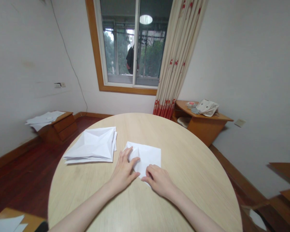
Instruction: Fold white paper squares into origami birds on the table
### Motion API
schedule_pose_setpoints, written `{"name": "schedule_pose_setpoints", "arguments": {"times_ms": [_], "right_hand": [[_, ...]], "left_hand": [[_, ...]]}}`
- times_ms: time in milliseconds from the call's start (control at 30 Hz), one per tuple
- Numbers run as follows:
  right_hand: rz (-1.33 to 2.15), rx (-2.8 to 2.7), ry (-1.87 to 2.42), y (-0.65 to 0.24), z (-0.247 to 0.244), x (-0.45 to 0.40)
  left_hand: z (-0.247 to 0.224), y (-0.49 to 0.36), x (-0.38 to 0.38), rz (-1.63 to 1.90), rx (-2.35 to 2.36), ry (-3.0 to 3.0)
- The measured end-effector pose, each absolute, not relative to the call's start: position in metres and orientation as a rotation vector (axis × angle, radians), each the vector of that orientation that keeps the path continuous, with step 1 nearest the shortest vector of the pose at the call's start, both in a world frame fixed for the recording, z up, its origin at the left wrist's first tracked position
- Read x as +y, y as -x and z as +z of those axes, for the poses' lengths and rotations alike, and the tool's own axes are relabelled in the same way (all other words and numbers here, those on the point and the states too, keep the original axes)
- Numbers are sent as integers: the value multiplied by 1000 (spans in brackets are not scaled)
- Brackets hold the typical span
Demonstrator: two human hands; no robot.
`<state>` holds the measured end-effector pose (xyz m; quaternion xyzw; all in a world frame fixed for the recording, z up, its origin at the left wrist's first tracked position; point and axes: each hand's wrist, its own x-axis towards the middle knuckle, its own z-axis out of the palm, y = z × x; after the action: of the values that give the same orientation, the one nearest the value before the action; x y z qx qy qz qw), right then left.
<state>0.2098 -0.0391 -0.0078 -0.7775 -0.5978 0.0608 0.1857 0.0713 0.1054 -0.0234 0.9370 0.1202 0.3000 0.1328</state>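
A white sheet of paper [148, 155], partly folded, lies on the round table in front of me. My left hand [123, 169] rests over its left side with fingers spread, pressing on a raised flap there. At the near edge of the sheet, my right hand [159, 180] has its fingers curled in and its thumb close to them, with the paper's near corner at the fingertips. Part of that corner is hidden beneath this hand. Left of my left hand is a stack of creased white paper [96, 143].
The round wooden table [183, 161] fills the foreground. Behind it on the right stands a corner cabinet [203, 129] with a white bag [207, 107] on top. A low drawer unit [65, 127] with papers is at the left. A curtain [177, 58] hangs by the window.
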Motion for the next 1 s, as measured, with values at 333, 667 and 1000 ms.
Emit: {"name": "schedule_pose_setpoints", "arguments": {"times_ms": [333, 667, 1000], "right_hand": [[334, -1705, 2134, -217, -2, -40], [455, -1829, 2018, -231, 4, -50], [641, -1847, 1955, -247, -1, -59]], "left_hand": [[-22, -71, 105, 874, 335, -2719], [-25, -72, 106, 869, 340, -2724], [-23, -72, 106, 849, 336, -2706]]}}
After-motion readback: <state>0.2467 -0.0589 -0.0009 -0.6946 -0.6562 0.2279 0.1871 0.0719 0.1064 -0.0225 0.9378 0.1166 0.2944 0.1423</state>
